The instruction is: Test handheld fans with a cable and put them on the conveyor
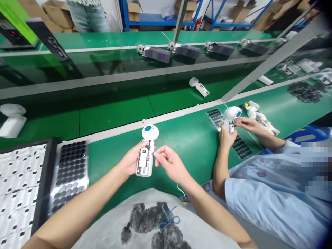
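Note:
My left hand [132, 159] is wrapped round a white device [145, 157] with a rounded head bearing a blue disc, held upright over the green bench [116, 138]. An oblong body with dark inner parts and a white oval piece faces me. Close to the device's right side, my right hand [168, 160] pinches a small connector [154, 153] between thumb and fingertips. A white cable [181, 189] hangs below the right wrist.
At the right, a person in a blue sleeve [249, 186] holds a similar device [232, 116]. Sheets of black round pads [70, 166] and a black-framed tray [49, 173] lie at the left. Beyond the bench edge, a green conveyor [116, 110] carries another device [201, 88].

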The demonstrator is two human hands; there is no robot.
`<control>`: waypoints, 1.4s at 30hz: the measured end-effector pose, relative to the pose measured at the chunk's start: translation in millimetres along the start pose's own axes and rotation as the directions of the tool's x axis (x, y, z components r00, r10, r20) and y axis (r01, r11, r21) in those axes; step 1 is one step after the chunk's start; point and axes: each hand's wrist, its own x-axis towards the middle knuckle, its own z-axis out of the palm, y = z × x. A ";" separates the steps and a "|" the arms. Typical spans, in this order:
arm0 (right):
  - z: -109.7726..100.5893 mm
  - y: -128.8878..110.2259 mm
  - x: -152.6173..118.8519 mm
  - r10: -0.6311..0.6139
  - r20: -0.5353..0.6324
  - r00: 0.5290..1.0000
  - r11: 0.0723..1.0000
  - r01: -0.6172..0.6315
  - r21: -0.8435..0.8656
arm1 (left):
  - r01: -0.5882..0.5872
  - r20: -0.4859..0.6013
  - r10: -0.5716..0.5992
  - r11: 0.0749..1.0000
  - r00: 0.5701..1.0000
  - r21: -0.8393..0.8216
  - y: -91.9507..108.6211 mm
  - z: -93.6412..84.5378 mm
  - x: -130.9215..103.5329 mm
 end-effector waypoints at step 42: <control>-5.8 -28.5 -20.5 0.108 0.276 0.955 0.972 -0.044 -0.229 | -0.181 -0.034 0.210 0.904 0.977 0.388 -12.9 6.4 -47.1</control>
